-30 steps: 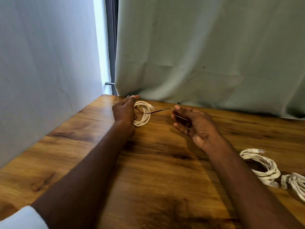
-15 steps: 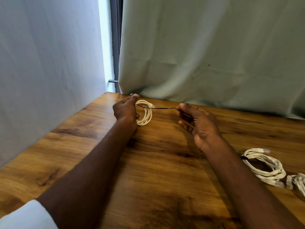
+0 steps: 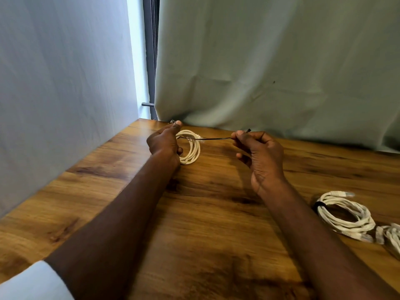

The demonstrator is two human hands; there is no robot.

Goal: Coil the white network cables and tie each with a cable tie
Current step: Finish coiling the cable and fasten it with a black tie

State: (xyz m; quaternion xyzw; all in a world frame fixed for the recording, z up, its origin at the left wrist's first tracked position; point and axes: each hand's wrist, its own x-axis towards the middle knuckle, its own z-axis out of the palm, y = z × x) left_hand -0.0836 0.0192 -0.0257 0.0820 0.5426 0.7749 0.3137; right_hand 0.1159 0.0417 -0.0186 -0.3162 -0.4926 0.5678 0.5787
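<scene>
Both arms are stretched out forward, forearms bare, with a white sleeve (image 3: pixel 32 280) bunched up near the left elbow. Left hand (image 3: pixel 165 142) is further out, back of the hand facing up, thumb sticking up and forward, the other fingers curled around a coil (image 3: pixel 191 148). Right hand (image 3: pixel 259 154) sits a bit to the right and nearer, wrist bent back some, thumb and index finger pinching a thin tie (image 3: pixel 216 138) near its end, the rest of the fingers curled loosely underneath. The hands are apart, roughly level with each other, the tie stretched between them.
</scene>
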